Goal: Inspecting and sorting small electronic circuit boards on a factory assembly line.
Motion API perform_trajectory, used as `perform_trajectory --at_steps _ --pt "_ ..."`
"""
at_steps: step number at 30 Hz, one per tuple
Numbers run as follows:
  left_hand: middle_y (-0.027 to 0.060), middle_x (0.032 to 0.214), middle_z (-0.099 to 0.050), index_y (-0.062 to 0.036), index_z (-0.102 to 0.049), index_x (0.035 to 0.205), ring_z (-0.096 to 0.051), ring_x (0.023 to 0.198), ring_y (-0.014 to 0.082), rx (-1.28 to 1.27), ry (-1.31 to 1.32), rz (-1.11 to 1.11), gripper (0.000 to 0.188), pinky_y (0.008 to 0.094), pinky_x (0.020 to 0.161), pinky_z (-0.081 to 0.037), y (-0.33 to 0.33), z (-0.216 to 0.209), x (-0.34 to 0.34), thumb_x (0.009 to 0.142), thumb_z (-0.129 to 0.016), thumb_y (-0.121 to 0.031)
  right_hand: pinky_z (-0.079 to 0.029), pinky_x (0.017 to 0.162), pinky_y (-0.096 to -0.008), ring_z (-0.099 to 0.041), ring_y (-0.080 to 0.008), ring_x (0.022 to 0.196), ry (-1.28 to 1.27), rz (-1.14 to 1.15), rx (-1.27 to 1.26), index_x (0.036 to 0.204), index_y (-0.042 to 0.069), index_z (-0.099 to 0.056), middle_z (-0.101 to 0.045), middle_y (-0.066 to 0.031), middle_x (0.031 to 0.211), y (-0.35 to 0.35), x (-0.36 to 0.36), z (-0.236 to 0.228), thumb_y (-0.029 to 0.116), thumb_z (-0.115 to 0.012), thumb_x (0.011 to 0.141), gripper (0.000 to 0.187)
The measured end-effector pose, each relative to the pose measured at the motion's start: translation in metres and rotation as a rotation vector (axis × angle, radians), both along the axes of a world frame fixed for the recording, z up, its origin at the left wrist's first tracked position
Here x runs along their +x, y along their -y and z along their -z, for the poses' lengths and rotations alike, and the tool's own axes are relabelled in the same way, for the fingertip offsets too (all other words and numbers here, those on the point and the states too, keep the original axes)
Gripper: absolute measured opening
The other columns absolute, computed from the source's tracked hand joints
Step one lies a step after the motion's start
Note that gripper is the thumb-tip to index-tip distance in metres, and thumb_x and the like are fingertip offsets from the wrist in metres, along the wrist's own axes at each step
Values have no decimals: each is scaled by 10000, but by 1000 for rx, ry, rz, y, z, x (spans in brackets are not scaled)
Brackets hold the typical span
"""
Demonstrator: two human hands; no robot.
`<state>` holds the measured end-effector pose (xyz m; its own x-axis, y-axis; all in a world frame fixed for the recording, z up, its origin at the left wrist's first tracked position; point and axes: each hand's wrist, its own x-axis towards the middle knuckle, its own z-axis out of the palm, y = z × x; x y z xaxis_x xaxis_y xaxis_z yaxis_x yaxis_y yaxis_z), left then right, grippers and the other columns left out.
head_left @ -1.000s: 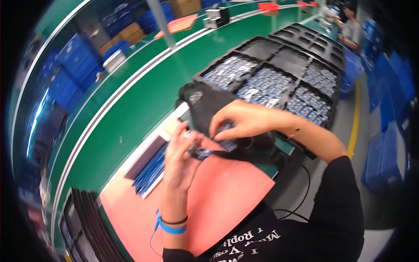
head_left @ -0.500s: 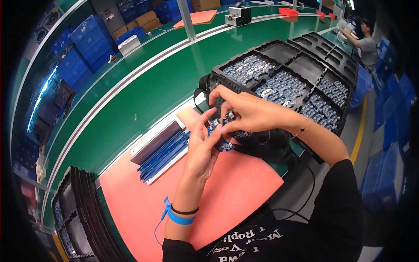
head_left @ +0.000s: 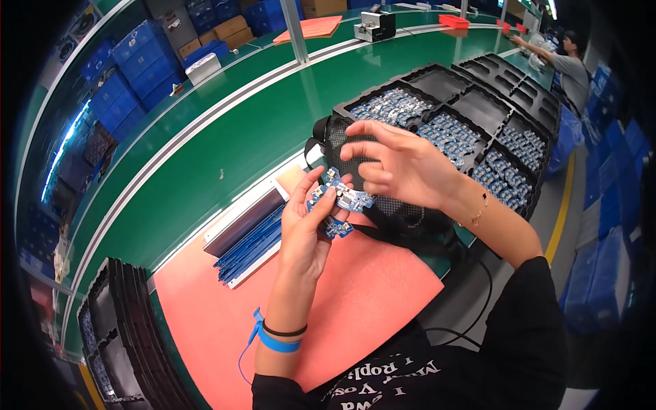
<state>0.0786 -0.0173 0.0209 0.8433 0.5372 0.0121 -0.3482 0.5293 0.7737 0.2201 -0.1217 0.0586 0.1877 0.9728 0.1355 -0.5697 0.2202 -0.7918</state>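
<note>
My left hand [head_left: 303, 229] pinches several small blue circuit boards [head_left: 354, 199] between thumb and fingers, above a pink mat [head_left: 376, 294]. The boards have curved, notched edges and small white parts, and one lies lower, beneath the others. Just right of them hovers my right hand [head_left: 413, 164], its fingers loosely bent and apart, with nothing visible in them. Blue sticks or wires [head_left: 249, 247] lie in a bundle on the mat, left of my left hand. Behind my right hand is a black mesh-covered object [head_left: 339, 140], partly hidden.
Large black compartment trays [head_left: 471, 80] at the right hold many similar boards. More black trays [head_left: 154, 342] are stacked at the lower left. A blue wrist strap [head_left: 280, 343] trails a cord from my left wrist. Farther off at the right, a person [head_left: 572, 72] works at the green bench [head_left: 225, 137].
My right hand has drawn back from the boards and its fingers have opened. The boards now lie fanned in my left hand. The person far right has stretched an arm farther out.
</note>
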Motion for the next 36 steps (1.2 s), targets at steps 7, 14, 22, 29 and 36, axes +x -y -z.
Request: perform_trajectory --at_steps 7,14,22,29,36 --pt "137 1013 -589 4 -377 1225 -612 824 134 93 32 100 419 226 672 -534 -1 -4 -10 853 -556 -68 -335 503 -252 -420 -137 606 10 -123 100 1251 85 -307 -463 -115 1105 15 -15 -13 354 -315 950 403" --pt "136 1023 -580 2 -380 1220 -612 830 135 113 -2 65 411 228 674 -537 3 -12 -12 855 -555 -74 -376 543 -259 -447 -142 638 5 -162 178 1221 60 -329 -473 -122 1075 20 -17 -15 319 -332 948 376" --pt "207 1087 -553 25 -371 1211 -583 971 204 25 66 26 389 299 798 -517 1 -7 -10 863 -527 -48 -433 713 -255 -494 -125 814 487 134 370 1124 2 -436 -521 -98 985 25 -20 -14 80 -487 872 268" --pt "210 1087 -553 20 -380 1201 -582 979 213 79 65 37 377 328 825 -519 9 -19 -13 862 -530 -47 -436 616 -253 -467 -119 752 332 43 383 1138 -24 -409 -470 -126 1045 32 -22 -16 83 -446 837 321" --pt "208 1089 -553 15 -392 1190 -581 986 216 99 38 64 365 324 822 -525 12 -23 -15 860 -536 -50 -454 620 -264 -484 -123 717 392 72 381 1133 -36 -411 -483 -133 1017 34 -24 -18 82 -440 837 320"
